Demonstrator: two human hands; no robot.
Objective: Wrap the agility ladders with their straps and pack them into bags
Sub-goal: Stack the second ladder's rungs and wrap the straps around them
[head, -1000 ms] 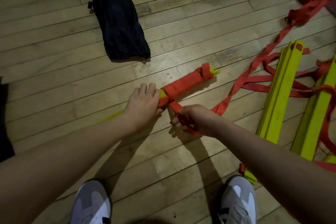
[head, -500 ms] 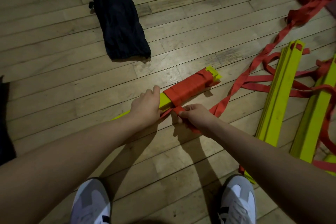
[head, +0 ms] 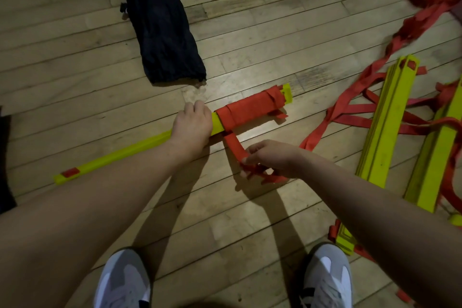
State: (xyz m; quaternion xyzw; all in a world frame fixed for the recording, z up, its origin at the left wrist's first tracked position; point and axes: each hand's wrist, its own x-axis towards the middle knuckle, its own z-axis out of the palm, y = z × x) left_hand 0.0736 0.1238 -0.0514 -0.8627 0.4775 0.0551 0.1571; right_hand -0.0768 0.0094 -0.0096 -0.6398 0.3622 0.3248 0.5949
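- The yellow ladder bundle [head: 140,150] lies slanted on the wooden floor [head: 250,32], in the middle of the view, in front of 2 grey shoes [head: 122,280].
- Its far part is covered by tight turns of red strap [head: 250,110]; the near part is bare yellow with 1 small red patch.
- The left hand [head: 191,125] curls over the bundle just beside the wrapped part.
- The right hand [head: 272,157] pinches the loose strap, which goes from the wrapping to the fingers.
- A dark bag [head: 160,22] lies flat beyond the bundle.
- More yellow rungs [head: 385,122] with tangled red straps lie at the right.
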